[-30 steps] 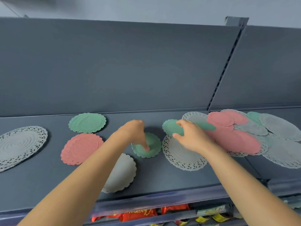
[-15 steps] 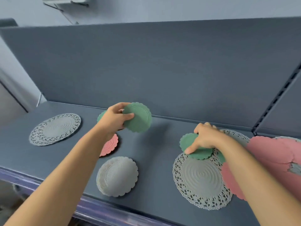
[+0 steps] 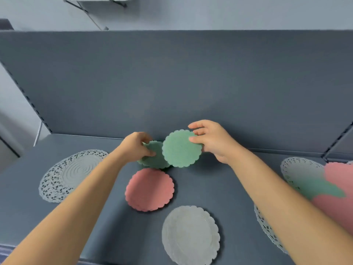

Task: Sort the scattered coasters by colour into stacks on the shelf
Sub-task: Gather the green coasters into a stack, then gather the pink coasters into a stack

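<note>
Since half a second ago both green coasters have been carried toward the back of the shelf (image 3: pixel 219 188): the one then held up by the left hand (image 3: pixel 136 148) has been brought down onto the green pile (image 3: pixel 153 156), and the one then pressed against the lace mat by the right hand (image 3: pixel 212 139) has been lifted and swung across to meet it.

The right hand is closed in a pinch on a green coaster (image 3: pixel 181 148), thumb on its face and fingers behind its right edge; the disc is held tilted, its face turned toward the camera, its left edge overlapping the pile. The left hand is closed on the pile's left rim, apparently steadying it. The pile lies just left of and slightly below the right-hand grip, so a short leftward, flattening move is judged to be what remains. The coaster is round, so no long axis matters.

Just in front of the pile a pink coaster (image 3: pixel 149 189) lies flat, almost touching it. Nearer still a white coaster (image 3: pixel 190 235) is seen. Well left lies a white lace mat (image 3: pixel 71 174). Well right, unsorted pieces overlap: another lace mat (image 3: pixel 298 169), a green piece (image 3: pixel 317 187), pink ones (image 3: pixel 339 175). Nothing is seen between grip and pile.
</note>
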Motion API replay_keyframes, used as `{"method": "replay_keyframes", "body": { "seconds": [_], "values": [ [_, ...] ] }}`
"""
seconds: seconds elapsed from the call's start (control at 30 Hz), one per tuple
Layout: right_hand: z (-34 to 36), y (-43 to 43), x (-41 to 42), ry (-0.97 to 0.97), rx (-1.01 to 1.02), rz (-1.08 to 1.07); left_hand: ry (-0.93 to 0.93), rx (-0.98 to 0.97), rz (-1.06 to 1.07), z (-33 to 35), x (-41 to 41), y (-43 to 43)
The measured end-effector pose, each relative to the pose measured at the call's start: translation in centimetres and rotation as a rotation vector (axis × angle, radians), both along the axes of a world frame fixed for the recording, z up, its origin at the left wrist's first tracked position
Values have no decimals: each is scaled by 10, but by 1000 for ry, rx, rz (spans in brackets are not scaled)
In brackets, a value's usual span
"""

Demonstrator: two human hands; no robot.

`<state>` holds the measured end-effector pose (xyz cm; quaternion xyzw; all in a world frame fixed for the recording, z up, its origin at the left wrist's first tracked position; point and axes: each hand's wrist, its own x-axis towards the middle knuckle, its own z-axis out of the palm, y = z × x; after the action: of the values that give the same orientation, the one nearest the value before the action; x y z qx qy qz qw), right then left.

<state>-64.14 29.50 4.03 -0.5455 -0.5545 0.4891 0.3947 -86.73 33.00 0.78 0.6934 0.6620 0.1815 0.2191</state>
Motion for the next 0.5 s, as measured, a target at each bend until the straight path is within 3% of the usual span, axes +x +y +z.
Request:
{"method": "replay_keyframes", "body": {
  "seconds": [0.07, 0.23, 0.33, 0.5],
  "values": [
    [-13, 12, -42, 36, -45, -50, -20, 58, -20, -2, -14, 10],
    [-43, 18, -82, -470, 97, -69, -94, 102, -109, -2, -40, 28],
    [-37, 7, -71, -678, 174, -112, -1, 153, -219, 6, -31, 30],
    [-23, -26, -32, -758, 209, -189, 166, 245, -499, 23, 23, 5]
  ]
}}
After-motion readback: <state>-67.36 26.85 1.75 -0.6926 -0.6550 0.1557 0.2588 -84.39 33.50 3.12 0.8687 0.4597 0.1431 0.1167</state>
